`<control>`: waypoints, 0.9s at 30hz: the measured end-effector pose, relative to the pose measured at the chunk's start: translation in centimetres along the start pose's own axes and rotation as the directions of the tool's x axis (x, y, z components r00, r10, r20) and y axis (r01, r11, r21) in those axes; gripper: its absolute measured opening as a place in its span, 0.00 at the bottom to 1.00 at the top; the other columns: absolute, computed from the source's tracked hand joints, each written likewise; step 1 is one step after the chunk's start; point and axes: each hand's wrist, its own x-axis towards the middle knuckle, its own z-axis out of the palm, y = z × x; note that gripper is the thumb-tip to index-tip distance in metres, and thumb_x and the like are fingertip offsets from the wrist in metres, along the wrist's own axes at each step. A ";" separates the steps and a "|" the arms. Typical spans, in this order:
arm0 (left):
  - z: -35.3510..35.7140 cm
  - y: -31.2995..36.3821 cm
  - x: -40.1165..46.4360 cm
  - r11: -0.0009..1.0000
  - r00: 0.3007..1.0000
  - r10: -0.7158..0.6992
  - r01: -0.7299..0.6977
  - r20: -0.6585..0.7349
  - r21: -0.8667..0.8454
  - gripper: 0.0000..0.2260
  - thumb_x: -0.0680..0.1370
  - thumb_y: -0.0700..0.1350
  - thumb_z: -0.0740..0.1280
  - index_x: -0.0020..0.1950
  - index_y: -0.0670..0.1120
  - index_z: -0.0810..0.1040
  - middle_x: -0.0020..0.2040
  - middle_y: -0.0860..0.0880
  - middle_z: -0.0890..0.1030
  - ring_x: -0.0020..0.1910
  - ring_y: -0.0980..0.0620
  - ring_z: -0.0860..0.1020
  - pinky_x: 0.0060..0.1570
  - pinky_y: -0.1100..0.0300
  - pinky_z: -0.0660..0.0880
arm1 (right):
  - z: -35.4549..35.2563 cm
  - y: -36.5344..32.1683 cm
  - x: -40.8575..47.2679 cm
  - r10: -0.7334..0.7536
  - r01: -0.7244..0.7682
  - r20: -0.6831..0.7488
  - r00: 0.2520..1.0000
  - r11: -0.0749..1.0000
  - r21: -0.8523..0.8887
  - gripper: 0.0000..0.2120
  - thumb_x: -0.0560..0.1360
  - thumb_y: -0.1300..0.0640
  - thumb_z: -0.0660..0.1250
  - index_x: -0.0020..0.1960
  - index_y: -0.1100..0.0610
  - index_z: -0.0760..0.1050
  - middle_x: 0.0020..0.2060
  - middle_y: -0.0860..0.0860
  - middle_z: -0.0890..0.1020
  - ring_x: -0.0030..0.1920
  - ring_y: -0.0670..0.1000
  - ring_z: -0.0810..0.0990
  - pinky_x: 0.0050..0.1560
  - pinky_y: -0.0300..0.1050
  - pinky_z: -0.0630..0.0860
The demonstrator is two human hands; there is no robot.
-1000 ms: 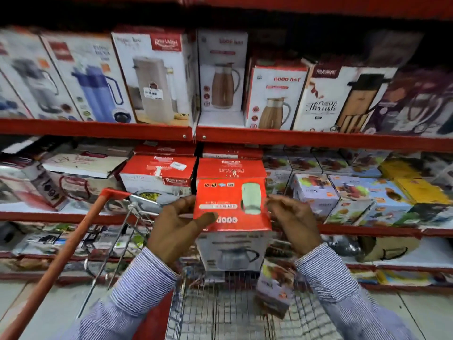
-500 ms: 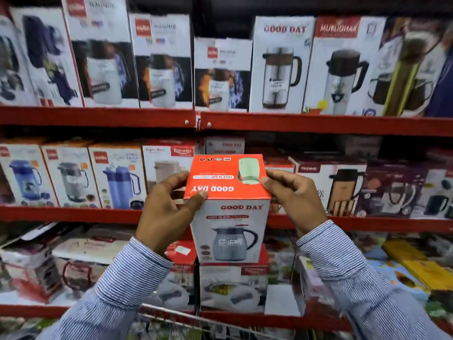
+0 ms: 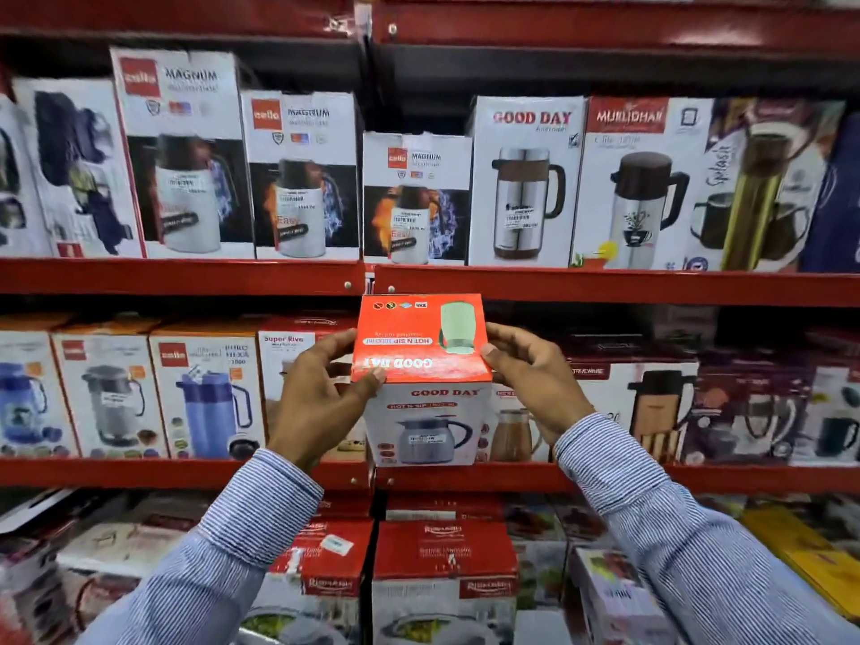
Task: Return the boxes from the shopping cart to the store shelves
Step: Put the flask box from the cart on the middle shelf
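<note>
I face red metal store shelving (image 3: 186, 277) that fills my view, tier above tier; on the upper tier stand white Cello Magnum flask cartons (image 3: 300, 174), a tall Good Day flask carton (image 3: 523, 179) and a Murlidhar jug carton (image 3: 642, 183); the middle tier carries blue and grey jug cartons (image 3: 204, 393) in a row; below lie red-topped cartons (image 3: 444, 574), stacked close; light falls evenly from above; the edges blur.
</note>
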 end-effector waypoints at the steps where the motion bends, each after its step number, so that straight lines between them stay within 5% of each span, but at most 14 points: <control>1: 0.2 -0.4 0.4 1.000 1.000 -0.011 0.011 0.002 -0.003 0.26 0.75 0.39 0.72 0.72 0.47 0.71 0.64 0.49 0.79 0.63 0.48 0.78 0.58 0.47 0.80 | 0.0 0.3 0.4 0.003 -0.003 0.002 1.000 1.000 0.001 0.18 0.77 0.62 0.66 0.66 0.57 0.74 0.57 0.53 0.83 0.54 0.47 0.83 0.48 0.37 0.81; 6: 1.1 -2.6 2.8 1.000 1.000 -0.027 0.027 -0.014 -0.011 0.25 0.75 0.40 0.73 0.71 0.48 0.72 0.63 0.48 0.79 0.62 0.48 0.79 0.57 0.48 0.81 | 0.1 2.0 2.3 0.037 -0.037 0.065 0.997 0.999 0.001 0.20 0.77 0.65 0.64 0.69 0.58 0.72 0.58 0.51 0.81 0.55 0.45 0.81 0.47 0.33 0.79; 10: 2.1 -4.3 3.6 1.000 1.000 -0.023 0.023 -0.003 -0.006 0.25 0.75 0.41 0.72 0.71 0.48 0.71 0.63 0.50 0.80 0.59 0.53 0.80 0.53 0.56 0.82 | -0.3 3.6 3.7 0.079 -0.077 0.083 0.993 0.997 -0.017 0.22 0.77 0.64 0.65 0.70 0.55 0.70 0.64 0.52 0.79 0.64 0.50 0.77 0.61 0.43 0.76; 15: 2.5 -5.6 4.9 0.999 0.999 -0.043 0.043 -0.014 -0.004 0.23 0.78 0.41 0.69 0.72 0.47 0.71 0.63 0.51 0.80 0.58 0.54 0.79 0.56 0.55 0.80 | 0.3 5.2 5.0 0.085 -0.085 0.110 0.990 0.996 -0.007 0.23 0.76 0.62 0.66 0.70 0.53 0.70 0.65 0.50 0.78 0.66 0.47 0.75 0.57 0.36 0.77; 20: 3.2 -5.9 6.6 0.999 0.999 -0.040 0.040 0.006 -0.008 0.21 0.78 0.40 0.69 0.70 0.45 0.72 0.62 0.52 0.80 0.60 0.54 0.79 0.61 0.47 0.78 | 0.3 5.6 6.5 0.115 -0.116 0.082 0.990 0.993 0.007 0.24 0.77 0.63 0.65 0.73 0.58 0.67 0.68 0.55 0.75 0.70 0.51 0.72 0.69 0.46 0.71; 23: 4.2 -6.2 7.2 0.995 0.998 0.004 0.003 -0.067 0.100 0.19 0.76 0.42 0.71 0.67 0.44 0.77 0.61 0.47 0.83 0.58 0.53 0.81 0.60 0.49 0.80 | 0.4 5.8 6.9 0.096 -0.095 0.030 0.995 0.995 -0.031 0.24 0.77 0.62 0.65 0.73 0.57 0.67 0.69 0.56 0.74 0.71 0.51 0.71 0.63 0.41 0.73; 27: 5.9 -6.2 7.6 0.957 0.977 0.078 -0.017 -0.199 0.289 0.18 0.76 0.46 0.71 0.66 0.43 0.79 0.61 0.45 0.83 0.56 0.52 0.82 0.61 0.55 0.78 | 0.5 6.3 7.6 -0.036 0.018 -0.066 0.997 0.965 -0.262 0.19 0.78 0.57 0.65 0.68 0.55 0.73 0.64 0.54 0.79 0.65 0.48 0.77 0.65 0.47 0.75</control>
